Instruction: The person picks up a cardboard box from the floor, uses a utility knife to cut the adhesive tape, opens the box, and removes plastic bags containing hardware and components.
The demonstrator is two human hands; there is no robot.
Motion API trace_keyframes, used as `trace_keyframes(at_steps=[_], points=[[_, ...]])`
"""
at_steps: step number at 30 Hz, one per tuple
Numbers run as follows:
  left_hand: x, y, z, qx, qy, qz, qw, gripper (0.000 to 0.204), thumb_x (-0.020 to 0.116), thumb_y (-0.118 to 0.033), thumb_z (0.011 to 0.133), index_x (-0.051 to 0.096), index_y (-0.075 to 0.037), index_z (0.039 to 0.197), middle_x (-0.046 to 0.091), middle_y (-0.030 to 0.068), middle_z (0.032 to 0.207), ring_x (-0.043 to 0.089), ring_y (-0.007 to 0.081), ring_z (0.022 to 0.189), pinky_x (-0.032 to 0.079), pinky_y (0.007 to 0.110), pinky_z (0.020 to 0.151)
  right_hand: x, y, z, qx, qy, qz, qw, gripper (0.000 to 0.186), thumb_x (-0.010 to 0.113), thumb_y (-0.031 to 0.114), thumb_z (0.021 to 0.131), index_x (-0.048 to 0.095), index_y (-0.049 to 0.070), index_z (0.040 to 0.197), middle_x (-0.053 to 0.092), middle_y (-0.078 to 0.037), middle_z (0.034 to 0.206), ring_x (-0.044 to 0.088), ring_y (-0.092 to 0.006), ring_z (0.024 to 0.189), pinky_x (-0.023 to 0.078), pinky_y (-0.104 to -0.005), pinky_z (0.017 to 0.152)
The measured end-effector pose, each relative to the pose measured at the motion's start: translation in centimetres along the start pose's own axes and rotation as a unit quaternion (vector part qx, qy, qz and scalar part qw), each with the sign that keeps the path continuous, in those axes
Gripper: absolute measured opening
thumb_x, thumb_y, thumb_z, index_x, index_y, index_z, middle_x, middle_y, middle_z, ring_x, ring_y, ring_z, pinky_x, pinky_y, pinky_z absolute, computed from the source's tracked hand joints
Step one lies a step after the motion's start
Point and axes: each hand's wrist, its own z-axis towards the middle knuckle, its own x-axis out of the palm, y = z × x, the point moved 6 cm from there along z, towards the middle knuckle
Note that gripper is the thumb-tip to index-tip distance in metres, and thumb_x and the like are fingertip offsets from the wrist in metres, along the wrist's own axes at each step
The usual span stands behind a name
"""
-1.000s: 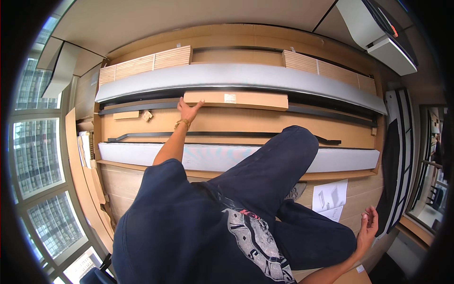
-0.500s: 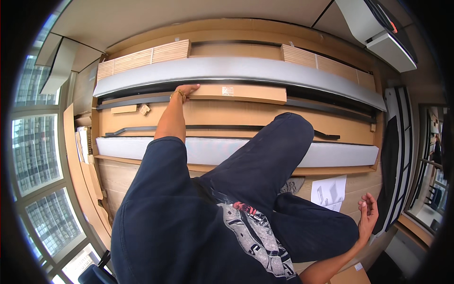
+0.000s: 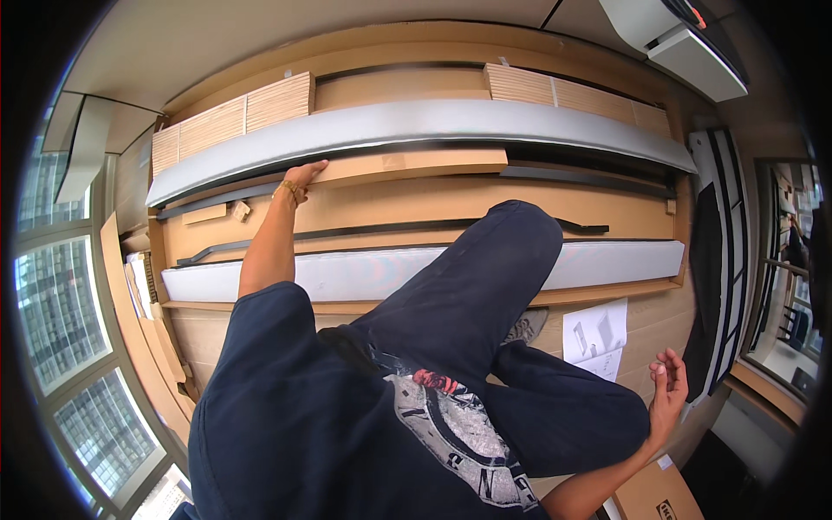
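Note:
A long, narrow cardboard box (image 3: 416, 163) lies in the large open carton (image 3: 416, 192), beside a long piece with a pale grey face (image 3: 416, 121). My left hand (image 3: 302, 177) is closed on the left end of this narrow box, thumb side toward its upper edge; the fingers under it are partly hidden. Off to the right, beside my bent knee, my right hand (image 3: 669, 392) is held up with loosely curled fingers and nothing in it.
Slatted wood bundles (image 3: 234, 121) lie along the carton's far side. Nearer are a bent black metal bar (image 3: 373, 232) and a second pale panel (image 3: 347, 273). An instruction sheet (image 3: 594, 336) rests on the floor. Black-and-white parts (image 3: 724, 260) stand at the right, windows (image 3: 65, 303) at the left.
The narrow box has rolled or tilted slightly in my left hand, and its pale label no longer shows clearly. The whole view has shifted a little. My right hand stays beside the knee.

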Motion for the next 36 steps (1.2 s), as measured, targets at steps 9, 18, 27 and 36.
trace_keyframes(at_steps=[9, 18, 27, 36], points=[[1.1, 0.1, -1.8, 0.001, 0.179, -0.225, 0.958, 0.05, 0.074, -0.041, 0.089, 0.057, -0.009, 0.123, 0.063, 0.0119, 0.108, 0.067, 0.0267, 0.081, 0.058, 0.033, 0.067, 1.3, 1.3, -0.6, -0.021, 0.019, -0.01, 1.0, 0.034, 0.058, 0.009, 0.101, 0.056, -0.001, 0.134, 0.063, -0.009, 0.116, 0.061, -0.013, 0.097, 0.049, -0.0261, 0.085], [1.5, -0.2, -5.0, 0.031, 0.221, -0.202, 0.953, 0.046, 0.067, -0.035, 0.096, 0.046, -0.023, 0.135, 0.063, 0.012, 0.107, 0.068, 0.0241, 0.071, 0.054, 0.024, 0.05, 0.5, 0.3, -0.9, -0.001, 0.001, 0.018, 1.0, 0.037, 0.059, 0.007, 0.099, 0.055, -0.003, 0.134, 0.063, -0.012, 0.118, 0.061, -0.0148, 0.098, 0.05, -0.0274, 0.089], [3.8, 2.5, -9.6, 0.098, 0.218, -0.232, 0.943, 0.045, 0.062, -0.033, 0.099, 0.039, -0.02, 0.136, 0.061, 0.0115, 0.111, 0.067, 0.0215, 0.072, 0.048, 0.022, 0.049, 0.5, -0.2, 0.5, 0.002, 0.016, 0.01, 1.0, 0.038, 0.06, 0.009, 0.099, 0.054, -0.002, 0.135, 0.064, -0.011, 0.116, 0.062, -0.0151, 0.095, 0.05, -0.0276, 0.085], [5.5, 3.9, -15.7, 0.024, 0.216, -0.275, 0.937, 0.045, 0.059, -0.033, 0.101, 0.042, -0.011, 0.137, 0.063, 0.0131, 0.113, 0.069, 0.024, 0.084, 0.052, 0.025, 0.059, 1.0, 0.3, 0.6, 0.027, 0.052, 0.002, 0.998, 0.04, 0.06, 0.009, 0.098, 0.053, -0.002, 0.136, 0.063, -0.011, 0.116, 0.062, -0.015, 0.095, 0.051, -0.0281, 0.084]])
